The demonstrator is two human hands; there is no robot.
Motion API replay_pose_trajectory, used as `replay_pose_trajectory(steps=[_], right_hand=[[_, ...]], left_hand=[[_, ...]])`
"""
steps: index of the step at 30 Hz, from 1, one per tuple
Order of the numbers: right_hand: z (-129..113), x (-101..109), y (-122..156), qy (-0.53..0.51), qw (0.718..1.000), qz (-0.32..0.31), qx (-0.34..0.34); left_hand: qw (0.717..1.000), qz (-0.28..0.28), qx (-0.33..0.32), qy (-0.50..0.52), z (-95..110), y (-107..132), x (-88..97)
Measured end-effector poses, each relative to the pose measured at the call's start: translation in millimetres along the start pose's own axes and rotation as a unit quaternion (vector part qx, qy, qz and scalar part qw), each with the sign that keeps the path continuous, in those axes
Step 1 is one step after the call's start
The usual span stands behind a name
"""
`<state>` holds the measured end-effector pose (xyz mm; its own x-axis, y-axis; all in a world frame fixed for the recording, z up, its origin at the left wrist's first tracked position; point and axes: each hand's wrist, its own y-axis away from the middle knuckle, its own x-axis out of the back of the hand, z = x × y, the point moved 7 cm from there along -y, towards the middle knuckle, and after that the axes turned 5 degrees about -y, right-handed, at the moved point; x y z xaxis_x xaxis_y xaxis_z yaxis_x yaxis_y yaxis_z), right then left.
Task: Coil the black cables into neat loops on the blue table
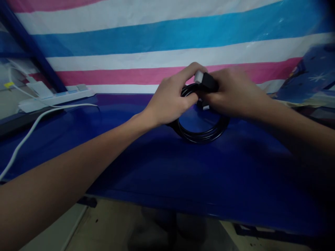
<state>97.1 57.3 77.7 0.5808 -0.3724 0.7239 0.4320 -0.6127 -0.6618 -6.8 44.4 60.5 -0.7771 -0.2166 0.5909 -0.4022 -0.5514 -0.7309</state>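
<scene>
A coiled black cable is held between my two hands, its lower loops hanging just over or on the blue tabletop; I cannot tell which. My left hand pinches the upper left of the coil between thumb and fingers. At the upper right, my right hand is closed around the cable's black plug end, which has a pale rectangular tip. A second, smaller metal connector pokes out below the right hand's fingers. The right fingertips are partly hidden, and that hand is slightly blurred.
The blue tabletop has its front edge below the hands. A white power strip with a plugged-in adapter lies at the left, and a white cord curves toward me. Behind hangs a striped sheet. A blue patterned item stands at right.
</scene>
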Motion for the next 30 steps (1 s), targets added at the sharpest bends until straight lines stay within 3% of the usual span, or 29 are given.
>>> replay_pose_trajectory(steps=[6, 16, 25, 30], right_hand=[[-1.3, 0.7, -0.2, 0.002, 0.999, 0.013, 0.042], [-3.7, 0.8, 1.0, -0.015, 1.0, -0.001, -0.009], [0.2, -0.1, 0.0, -0.004, 0.998, -0.014, -0.066], [-4.2, 0.2, -0.4, -0.013, 1.0, -0.006, -0.02]], left_hand=[[1.0, -0.003, 0.004, 0.007, 0.2, -0.1, 0.0], [0.997, -0.012, 0.034, 0.062, -2.7, 0.8, -0.8], [0.999, -0.008, 0.029, 0.041, -0.6, 0.6, -0.5], [0.999, -0.006, 0.022, 0.025, -0.1, 0.7, 0.5]])
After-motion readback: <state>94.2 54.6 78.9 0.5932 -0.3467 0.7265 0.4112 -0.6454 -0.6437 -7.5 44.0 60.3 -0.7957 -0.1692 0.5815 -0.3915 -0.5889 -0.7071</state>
